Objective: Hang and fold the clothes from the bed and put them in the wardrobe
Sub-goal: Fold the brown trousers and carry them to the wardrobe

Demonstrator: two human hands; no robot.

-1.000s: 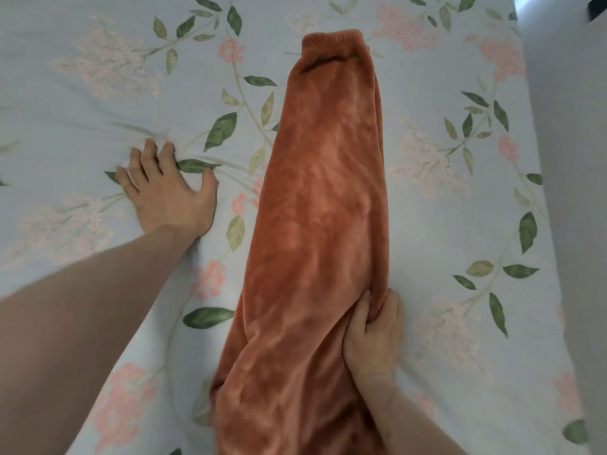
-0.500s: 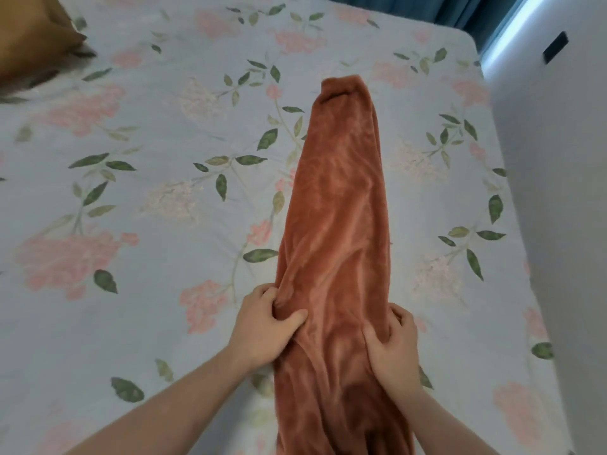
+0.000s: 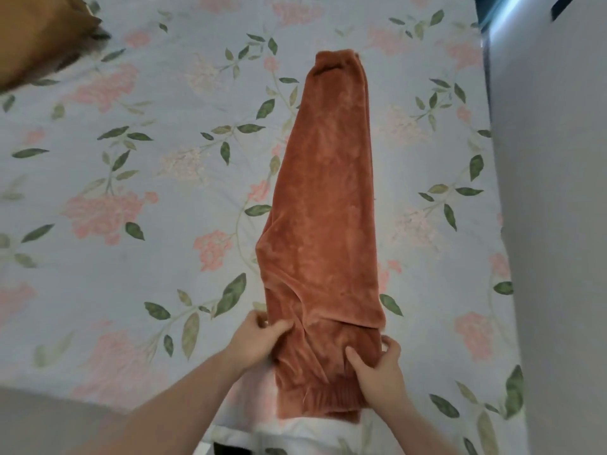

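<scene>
One pair of rust-orange fleece trousers (image 3: 323,205) lay lengthwise on the bed (image 3: 131,178), folded along its length into a single long strip. The narrow cuffed end pointed far, and the elastic waistband sat near, at the bed's edge. Two hands worked the near end. The left hand (image 3: 259,339) grasped the left edge of the cloth, thumb on top and fingers curled beneath the fabric. The right hand (image 3: 377,366) pinched the right edge just above the waistband, thumb pressed onto the fleece and fingers wrapped round the side. The trousers lay right of the bed's middle. The sheet was pale blue, printed with pink flower clusters and green leaves. One mustard-brown pillow (image 3: 39,37) showed at the far left corner. A grey wall (image 3: 555,224) ran down the right side, close beside the bed.
</scene>
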